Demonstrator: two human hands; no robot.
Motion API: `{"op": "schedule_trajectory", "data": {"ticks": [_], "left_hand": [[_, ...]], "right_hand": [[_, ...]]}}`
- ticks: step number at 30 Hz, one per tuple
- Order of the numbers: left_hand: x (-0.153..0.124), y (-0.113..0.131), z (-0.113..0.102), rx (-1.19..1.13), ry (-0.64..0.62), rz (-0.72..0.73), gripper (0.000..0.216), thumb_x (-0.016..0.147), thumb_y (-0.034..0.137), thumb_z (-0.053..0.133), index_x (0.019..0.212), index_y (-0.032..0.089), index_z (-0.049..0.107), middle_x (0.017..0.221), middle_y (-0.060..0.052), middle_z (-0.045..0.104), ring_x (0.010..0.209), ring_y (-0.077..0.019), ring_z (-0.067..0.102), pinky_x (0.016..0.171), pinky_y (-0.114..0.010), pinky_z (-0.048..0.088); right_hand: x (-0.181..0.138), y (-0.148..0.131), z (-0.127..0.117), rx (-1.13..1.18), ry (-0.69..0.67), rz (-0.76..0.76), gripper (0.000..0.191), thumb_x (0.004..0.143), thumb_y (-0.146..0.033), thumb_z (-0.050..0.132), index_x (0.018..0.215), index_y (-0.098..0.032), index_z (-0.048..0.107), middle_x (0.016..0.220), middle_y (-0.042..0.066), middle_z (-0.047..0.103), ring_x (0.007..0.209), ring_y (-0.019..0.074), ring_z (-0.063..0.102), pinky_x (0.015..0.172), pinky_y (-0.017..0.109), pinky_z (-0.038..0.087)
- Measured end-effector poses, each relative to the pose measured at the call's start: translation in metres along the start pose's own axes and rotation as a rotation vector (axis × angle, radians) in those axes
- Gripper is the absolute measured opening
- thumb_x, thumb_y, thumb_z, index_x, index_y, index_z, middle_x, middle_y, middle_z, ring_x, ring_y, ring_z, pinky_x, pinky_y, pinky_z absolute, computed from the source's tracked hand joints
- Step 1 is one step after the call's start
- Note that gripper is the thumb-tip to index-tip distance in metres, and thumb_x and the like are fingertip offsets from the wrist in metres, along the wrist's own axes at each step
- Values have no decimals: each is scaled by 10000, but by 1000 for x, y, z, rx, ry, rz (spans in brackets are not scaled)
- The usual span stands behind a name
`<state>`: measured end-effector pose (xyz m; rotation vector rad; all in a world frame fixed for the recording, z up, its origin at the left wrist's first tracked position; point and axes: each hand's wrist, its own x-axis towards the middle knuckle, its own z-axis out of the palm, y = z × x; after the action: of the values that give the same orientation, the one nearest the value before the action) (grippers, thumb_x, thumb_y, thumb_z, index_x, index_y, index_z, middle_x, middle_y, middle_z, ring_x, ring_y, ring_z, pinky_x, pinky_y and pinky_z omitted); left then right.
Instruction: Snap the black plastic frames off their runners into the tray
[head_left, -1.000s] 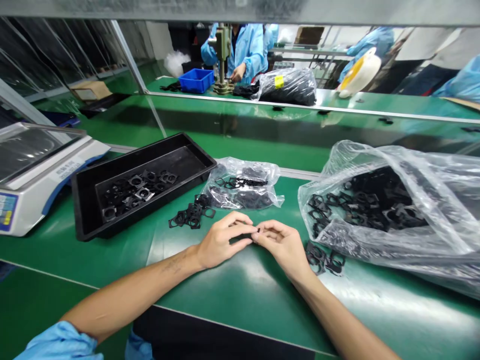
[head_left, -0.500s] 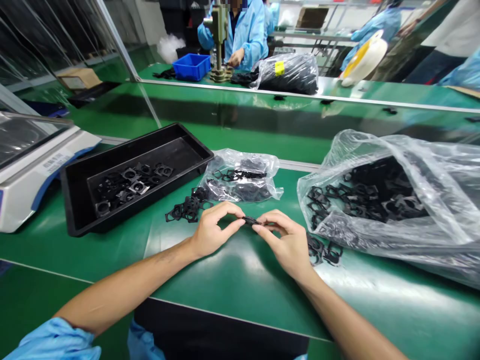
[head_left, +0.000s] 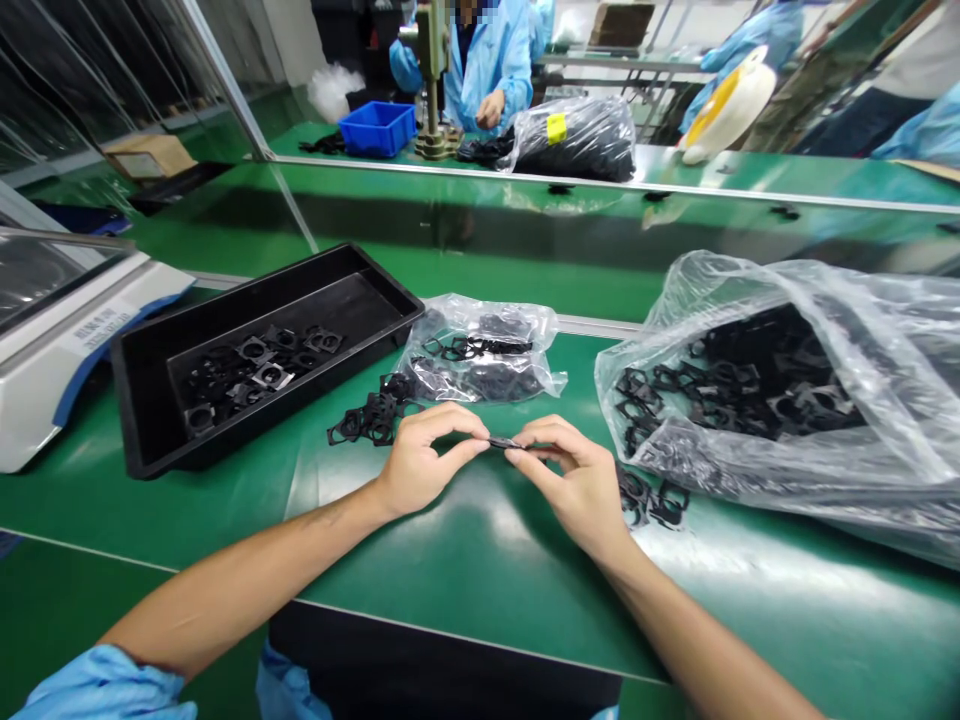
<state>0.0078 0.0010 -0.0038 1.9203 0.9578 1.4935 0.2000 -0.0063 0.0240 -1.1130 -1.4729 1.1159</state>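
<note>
A small flat black plastic part (head_left: 502,442) is pinched at its two ends between the fingertips of the left hand (head_left: 420,468) and the right hand (head_left: 577,485), just above a glossy green bench mat (head_left: 465,570). Beyond the left hand, a heap of loose black parts (head_left: 371,420) is seen between a shallow black tray (head_left: 139,440) and a small clear plastic bag (head_left: 487,350). A large clear bag of parts (head_left: 787,400) is spread at the right and a white weighing scale (head_left: 67,330) is set at the left. Across a farther green bench (head_left: 750,180), a person in a pale blue coat (head_left: 491,65) is seated.

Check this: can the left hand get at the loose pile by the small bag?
Probably yes: the pile lies bare just beyond the left hand, nothing between, though both it and the right hand pinch a part.
</note>
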Motion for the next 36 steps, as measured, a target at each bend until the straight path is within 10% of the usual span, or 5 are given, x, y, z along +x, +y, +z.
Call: {"op": "schedule_trajectory", "data": {"ticks": [22,29,36], "left_hand": [[-1,0,-3,132,-31,259,140,886,156,706,1022,182,719,1026,-75,739,935,-151,722,864,-282,609],[1,0,-4,82,16,148,95,868,175,733,964,178,736,919,-59,756,867,-154,723,808,-285,603],[2,3,-3,82,-5,134,38,882,160,712,912,170,733,848,-44,746,781,-129,703,741,-245,580]], "right_hand": [[7,-4,-1,398,-100,477,386,665,-476,877,705,-172,642,561,-22,629,478,93,575,543,229,499],[1,0,-1,-28,-4,1,372,749,-434,829,1032,-222,713,960,58,705,846,190,685,729,311,595],[-3,-5,-2,-345,24,-330,49,890,-237,698,867,-233,741,857,51,693,805,193,662,721,336,564]]}}
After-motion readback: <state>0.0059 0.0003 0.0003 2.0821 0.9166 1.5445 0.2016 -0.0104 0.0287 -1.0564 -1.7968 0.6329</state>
